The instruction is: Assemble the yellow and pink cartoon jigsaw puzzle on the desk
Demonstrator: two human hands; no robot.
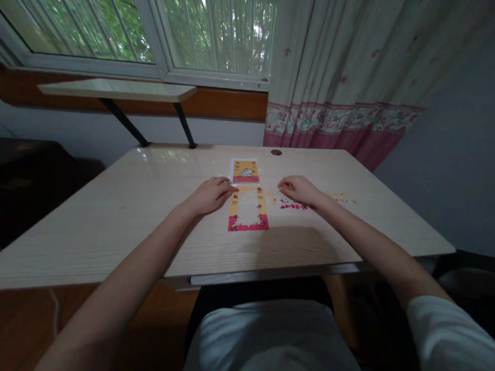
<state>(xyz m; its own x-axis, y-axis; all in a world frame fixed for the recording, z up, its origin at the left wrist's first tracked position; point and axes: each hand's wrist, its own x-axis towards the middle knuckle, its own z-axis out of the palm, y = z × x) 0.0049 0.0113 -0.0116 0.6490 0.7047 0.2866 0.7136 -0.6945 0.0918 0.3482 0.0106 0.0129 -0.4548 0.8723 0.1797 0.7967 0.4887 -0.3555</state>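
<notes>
A jigsaw puzzle border [248, 227], yellow above and pink-red below, lies on the desk with bare wood showing inside it. My left hand [214, 196] rests at its upper left corner, fingers stretched out and their tips on or just beside the edge. Directly above the border lies a picture card [245, 172] with a white animal on yellow and red. To the right, my right hand [299, 189] hovers low over loose puzzle pieces [292, 205], its fingers curled together. Whatever may be between those fingertips is hidden. More yellow pieces [340, 196] lie beyond the right wrist.
The light wooden desk [106, 223] carries a raised shelf [120, 89] on dark legs at the back left. A round cable hole [276, 152] sits near the rear edge. Behind are a window [217, 36] and a floral curtain [338, 63].
</notes>
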